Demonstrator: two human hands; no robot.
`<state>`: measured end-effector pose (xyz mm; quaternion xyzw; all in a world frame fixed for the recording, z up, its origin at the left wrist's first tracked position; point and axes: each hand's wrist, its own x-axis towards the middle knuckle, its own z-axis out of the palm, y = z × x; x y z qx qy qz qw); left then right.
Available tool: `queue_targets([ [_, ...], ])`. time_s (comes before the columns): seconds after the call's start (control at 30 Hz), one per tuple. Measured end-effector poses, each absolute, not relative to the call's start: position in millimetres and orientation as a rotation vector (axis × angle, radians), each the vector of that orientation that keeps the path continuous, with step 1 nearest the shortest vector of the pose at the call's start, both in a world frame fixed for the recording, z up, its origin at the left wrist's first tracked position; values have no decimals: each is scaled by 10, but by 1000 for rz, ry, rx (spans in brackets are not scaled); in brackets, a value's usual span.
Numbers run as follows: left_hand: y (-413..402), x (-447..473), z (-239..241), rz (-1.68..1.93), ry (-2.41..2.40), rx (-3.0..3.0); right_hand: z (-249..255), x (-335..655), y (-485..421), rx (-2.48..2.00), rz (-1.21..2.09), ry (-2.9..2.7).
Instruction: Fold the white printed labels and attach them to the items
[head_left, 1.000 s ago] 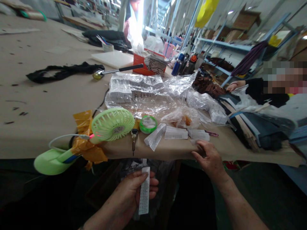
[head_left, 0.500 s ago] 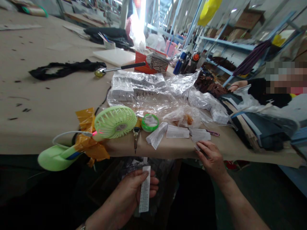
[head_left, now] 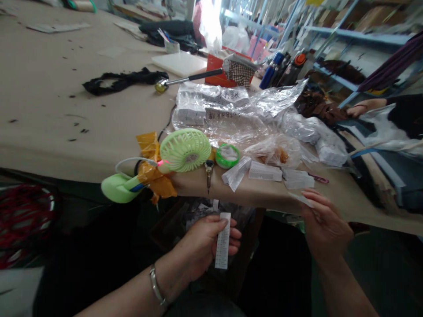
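Note:
My left hand [head_left: 211, 240] is closed on a long white printed label [head_left: 223, 242], with the thumb pressing its upper end, below the table edge. At the table's front right, my right hand [head_left: 325, 220] pinches a thin white label [head_left: 301, 199] between thumb and fingers, lifted off the surface. Just beyond it lie two white label stacks, one printed [head_left: 265, 171] and one plainer [head_left: 299, 179]. A folded clear plastic piece [head_left: 236, 173] rests left of them. Next to that are a green round tub [head_left: 227, 156] with white filling and a soldering-iron-like tool [head_left: 209, 174], tip toward me.
A green fan [head_left: 185, 150] is taped at the table edge. Behind the stacks spread clear plastic bags [head_left: 231, 119] of white bundles. A hammer-like tool [head_left: 191, 79] and black cloth [head_left: 125, 81] lie farther back. Another person's hand [head_left: 366, 107] is at far right, by piled fabric.
My right hand has come up off the table edge with a label between its fingers. The left hand still holds its label. The camera view has shifted, bringing a red-filled basket into sight at left.

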<state>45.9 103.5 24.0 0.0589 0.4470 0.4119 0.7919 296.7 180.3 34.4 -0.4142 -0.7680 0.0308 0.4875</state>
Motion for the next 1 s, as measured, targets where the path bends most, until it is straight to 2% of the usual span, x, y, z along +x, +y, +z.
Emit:
queue_targets([
  [0.13, 1027, 474, 279, 925, 848, 119, 332, 2374, 1429, -644, 392, -2165],
  [0.27, 1007, 444, 276, 1070, 816, 64, 188, 1989, 1318, -409, 362, -2374],
  [0.4, 991, 371, 244, 1152, 830, -1, 125, 1908, 1365, -377, 350, -2450],
  [0.7, 966, 317, 252, 1070, 736, 63, 109, 1941, 1398, -328, 351, -2504],
  [1.0, 918, 332, 224, 1048, 797, 2, 93, 1989, 1331, -380, 541, -2403],
])
